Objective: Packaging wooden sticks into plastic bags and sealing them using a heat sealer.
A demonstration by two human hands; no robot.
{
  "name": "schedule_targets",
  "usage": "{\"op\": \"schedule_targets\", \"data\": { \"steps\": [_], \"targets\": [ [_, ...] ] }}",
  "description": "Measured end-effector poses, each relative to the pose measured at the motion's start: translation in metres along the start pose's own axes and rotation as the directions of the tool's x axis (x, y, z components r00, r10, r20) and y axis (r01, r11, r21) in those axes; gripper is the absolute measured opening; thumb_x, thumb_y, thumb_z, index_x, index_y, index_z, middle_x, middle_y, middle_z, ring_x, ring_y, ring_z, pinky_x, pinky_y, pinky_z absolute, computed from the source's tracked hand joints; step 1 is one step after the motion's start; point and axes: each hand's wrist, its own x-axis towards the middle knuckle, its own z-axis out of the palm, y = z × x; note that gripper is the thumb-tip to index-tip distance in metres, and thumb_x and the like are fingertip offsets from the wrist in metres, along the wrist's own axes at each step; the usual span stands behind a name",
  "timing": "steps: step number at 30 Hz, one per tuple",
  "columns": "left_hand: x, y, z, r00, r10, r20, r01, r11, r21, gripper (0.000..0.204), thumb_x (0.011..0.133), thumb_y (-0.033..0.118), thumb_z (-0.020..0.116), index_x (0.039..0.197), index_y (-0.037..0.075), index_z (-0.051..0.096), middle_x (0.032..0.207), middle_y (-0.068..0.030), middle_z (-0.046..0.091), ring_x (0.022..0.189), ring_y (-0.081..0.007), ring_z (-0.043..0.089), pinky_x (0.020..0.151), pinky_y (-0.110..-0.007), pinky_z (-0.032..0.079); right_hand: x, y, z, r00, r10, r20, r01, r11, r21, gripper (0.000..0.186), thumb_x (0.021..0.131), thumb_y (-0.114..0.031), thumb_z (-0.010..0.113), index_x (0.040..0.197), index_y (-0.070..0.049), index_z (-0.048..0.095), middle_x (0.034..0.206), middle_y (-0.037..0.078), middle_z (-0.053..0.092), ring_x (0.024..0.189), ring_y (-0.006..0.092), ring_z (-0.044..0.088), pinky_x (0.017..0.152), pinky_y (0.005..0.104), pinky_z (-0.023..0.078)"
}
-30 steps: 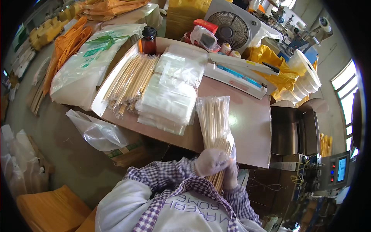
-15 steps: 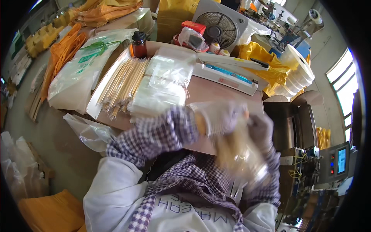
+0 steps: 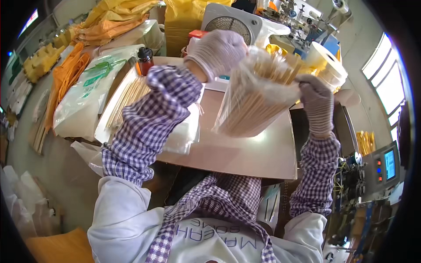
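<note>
A clear plastic bag [image 3: 252,105] full of thin wooden sticks [image 3: 274,65] hangs tilted above the table, its mouth up and the stick ends showing there. My left hand [image 3: 219,52], in a pale knitted glove, is closed on the left edge of the bag's mouth. On the opposite side, my gloved right hand [image 3: 315,103] pinches the right edge of the mouth. Below my left forearm lies a stack of clear flat bags [image 3: 182,136], partly hidden by the checked sleeve. More wooden sticks [image 3: 129,98] lie in a shallow white box beside that stack.
The brown tabletop [image 3: 237,153] spreads beneath the bag. A grey box fan [image 3: 232,22] stands at the back, with a dark-lidded bottle [image 3: 144,61] farther left. Plastic film rolls [image 3: 326,65] are at the back right, and a machine with a lit screen [image 3: 389,164] stands at right.
Both hands have moved up and away from my body, carrying the bag of sticks from near my chest to above the table. The bag's mouth now points upward, held at both sides.
</note>
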Motion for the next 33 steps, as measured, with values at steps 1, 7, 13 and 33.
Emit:
{"op": "schedule_targets", "data": {
  "steps": [1,7,13,33],
  "targets": [
    [0.001,0.015,-0.017,0.925,-0.356,0.136,0.380,0.837,-0.395,0.019,0.080,0.016,0.052,0.069,0.004,0.063,0.069,-0.0096,0.063,0.059,-0.0229,0.060,0.059,-0.034,0.050,-0.003,-0.017,-0.003,0.985,0.170,-0.023,-0.167,0.980,0.112,0.016,0.084,-0.008,0.051,0.091,-0.001,0.063,0.065,-0.001,0.053,0.055,0.0069,0.047,0.051,0.0200,0.041],
    [-0.060,-0.032,0.065,0.891,0.009,0.454,-0.073,0.990,0.122,0.013,0.077,0.018,0.057,0.073,0.010,0.067,0.070,-0.0081,0.064,0.066,-0.0230,0.063,0.059,-0.032,0.052,-0.035,0.106,0.031,0.997,0.002,0.077,0.023,0.946,-0.323,0.012,0.077,-0.015,0.059,0.073,-0.004,0.064,0.067,0.015,0.060,0.063,0.0226,0.060,0.062,0.0297,0.048],
    [-0.020,0.002,-0.014,0.963,-0.258,0.077,0.265,0.853,-0.449,0.015,0.077,0.019,0.058,0.069,0.008,0.063,0.064,-0.0078,0.062,0.060,-0.0220,0.061,0.054,-0.033,0.048,-0.012,-0.023,-0.002,0.998,0.007,-0.061,-0.006,1.000,0.023,0.010,0.081,-0.006,0.054,0.083,-0.003,0.063,0.068,0.008,0.062,0.059,0.0133,0.055,0.058,0.0266,0.046],
    [-0.121,0.000,0.071,0.895,-0.431,0.113,0.127,0.004,-0.992,0.109,0.067,0.024,0.079,0.140,0.001,0.001,0.138,-0.0152,0.026,0.123,-0.0230,0.032,0.101,-0.034,0.031,0.005,0.036,0.030,0.922,-0.254,0.292,0.378,0.754,-0.537,0.007,0.074,-0.005,0.057,0.079,-0.004,0.060,0.066,0.014,0.059,0.058,0.0242,0.060,0.056,0.0295,0.047]
  ]
}}
